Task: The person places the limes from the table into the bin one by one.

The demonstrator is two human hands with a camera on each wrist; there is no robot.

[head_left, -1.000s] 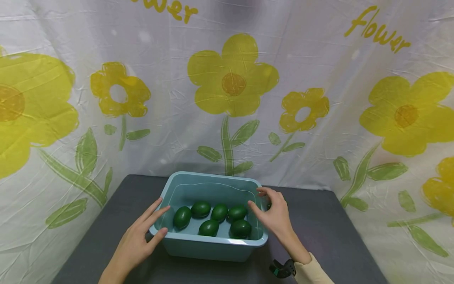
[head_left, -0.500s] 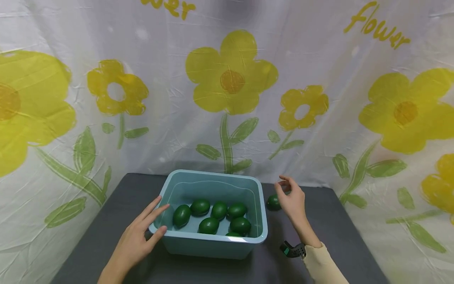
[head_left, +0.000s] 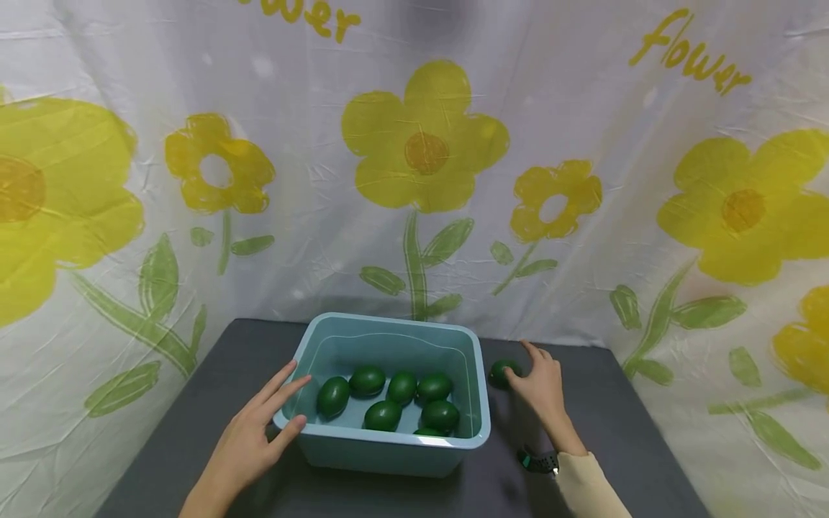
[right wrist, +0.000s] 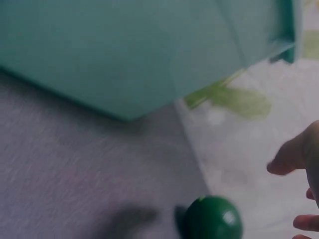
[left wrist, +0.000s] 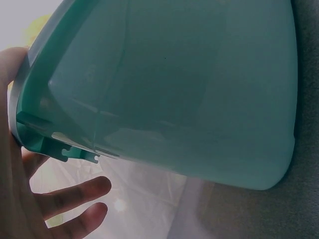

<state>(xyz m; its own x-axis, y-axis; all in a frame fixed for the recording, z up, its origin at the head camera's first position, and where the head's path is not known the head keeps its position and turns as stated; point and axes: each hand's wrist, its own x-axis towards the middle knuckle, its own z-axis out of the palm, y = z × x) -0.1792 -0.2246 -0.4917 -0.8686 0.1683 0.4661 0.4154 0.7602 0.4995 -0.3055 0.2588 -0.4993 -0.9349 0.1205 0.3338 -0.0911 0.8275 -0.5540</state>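
Note:
A light blue plastic tub point(head_left: 382, 455) stands on the dark tabletop with several green avocados point(head_left: 383, 416) in it. One at its front is mostly hidden by the rim. At the tub's left corner my left hand point(head_left: 252, 423) rests on the rim, fingers spread; the left wrist view shows the hand point(left wrist: 22, 194) against the tub's outer wall point(left wrist: 189, 94). Another avocado point(head_left: 500, 375) lies on the table right of the tub. My right hand point(head_left: 541, 385) is beside it, thumb and fingers apart. In the right wrist view a gap separates the hand point(right wrist: 301, 154) from this avocado point(right wrist: 213, 219).
The dark grey tabletop point(head_left: 602, 424) extends on both sides of the tub. A white curtain point(head_left: 311, 237) printed with yellow flowers hangs behind and along the sides, close to the table's back edge. A dark band point(head_left: 536, 460) is round the right wrist.
My right hand has moved from the tub's right rim out to the avocado on the table and lowered beside it. An avocado now peeks above the tub's front rim. The left hand has stayed put.

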